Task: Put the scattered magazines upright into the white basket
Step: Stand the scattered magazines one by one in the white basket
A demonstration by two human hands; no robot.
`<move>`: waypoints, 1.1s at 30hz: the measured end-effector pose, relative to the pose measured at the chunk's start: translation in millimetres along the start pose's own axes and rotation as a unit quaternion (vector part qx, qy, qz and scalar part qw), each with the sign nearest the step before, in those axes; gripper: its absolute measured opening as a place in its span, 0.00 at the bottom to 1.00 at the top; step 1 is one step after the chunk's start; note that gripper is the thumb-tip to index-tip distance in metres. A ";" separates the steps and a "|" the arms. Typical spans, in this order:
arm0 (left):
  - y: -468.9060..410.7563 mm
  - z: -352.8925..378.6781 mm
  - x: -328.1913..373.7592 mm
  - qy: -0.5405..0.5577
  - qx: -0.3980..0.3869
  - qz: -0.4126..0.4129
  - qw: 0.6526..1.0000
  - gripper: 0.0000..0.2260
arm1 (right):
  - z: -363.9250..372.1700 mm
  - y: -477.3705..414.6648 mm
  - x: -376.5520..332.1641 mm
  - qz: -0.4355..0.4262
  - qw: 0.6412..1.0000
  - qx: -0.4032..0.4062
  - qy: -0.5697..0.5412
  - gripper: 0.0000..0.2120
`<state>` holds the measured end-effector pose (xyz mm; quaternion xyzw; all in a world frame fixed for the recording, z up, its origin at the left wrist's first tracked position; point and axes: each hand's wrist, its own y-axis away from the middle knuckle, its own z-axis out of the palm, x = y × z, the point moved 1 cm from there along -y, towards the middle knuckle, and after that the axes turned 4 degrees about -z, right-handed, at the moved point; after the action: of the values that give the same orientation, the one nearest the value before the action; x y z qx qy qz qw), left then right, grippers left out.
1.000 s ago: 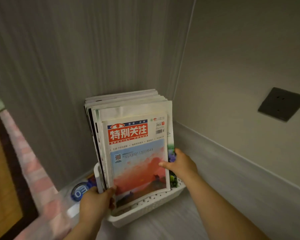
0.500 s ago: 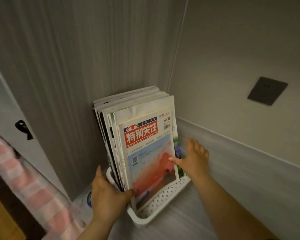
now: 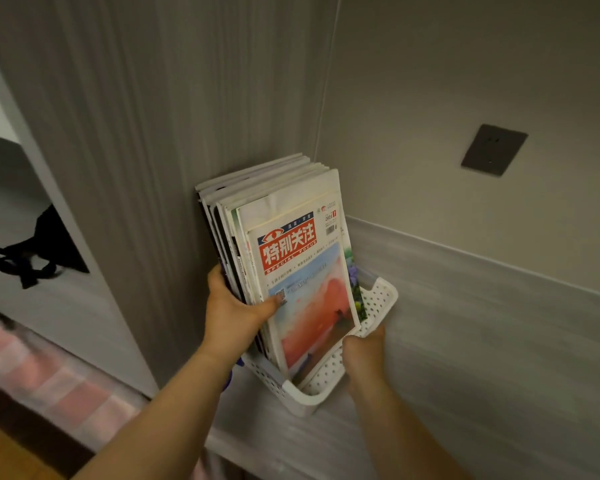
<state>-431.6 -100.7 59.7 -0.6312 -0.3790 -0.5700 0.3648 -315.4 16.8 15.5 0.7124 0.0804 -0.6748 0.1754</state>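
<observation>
Your left hand (image 3: 234,315) clamped the near edge of a thick stack of magazines (image 3: 274,237) standing upright in the white basket (image 3: 378,306), thumb pressed flat on the front cover and the other fingers wrapped behind the stack. The front magazine (image 3: 305,282) carried a red masthead block with bold white Chinese characters and the words "SPECIAL FOCUS", above a soft orange-and-blue illustration on glossy paper; the spines and page edges behind it fanned out in pale, slightly uneven layers. Your right hand (image 3: 362,353) curled over the rim of the basket at its right side, fingers closed on the plastic edge. The basket was rigid moulded plastic, its walls dotted with rows of small round perforations and its corners rounded. It sat on a grey wood-grain shelf (image 3: 482,375) tucked into the corner where a streaked grey panel (image 3: 153,133) met a smooth beige wall (image 3: 447,81). A dark square socket plate (image 3: 493,150) sat on that wall, well apart from the stack
</observation>
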 end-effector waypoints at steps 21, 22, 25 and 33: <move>61.1 -48.6 -23.6 -0.036 0.131 0.035 0.990 0.40 | 27.5 45.1 -2.2 0.024 0.992 -0.110 0.052 0.13; 61.1 -47.5 -24.0 -0.025 0.127 0.030 0.991 0.40 | 27.3 46.0 -2.3 0.021 0.992 -0.112 0.051 0.13; 62.3 -46.0 -22.5 0.015 0.095 0.030 0.995 0.39 | 25.5 49.0 -4.5 0.005 0.994 -0.105 0.040 0.14; 112.6 -62.5 -76.4 0.053 0.131 -0.137 0.980 0.10 | 27.9 45.6 0.2 0.028 0.995 -0.087 -0.026 0.18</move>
<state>-363.4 -211.5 -14.4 -0.4887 -0.5135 -0.5928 0.3823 -325.4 -35.4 21.1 0.6786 0.1144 -0.6784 0.2574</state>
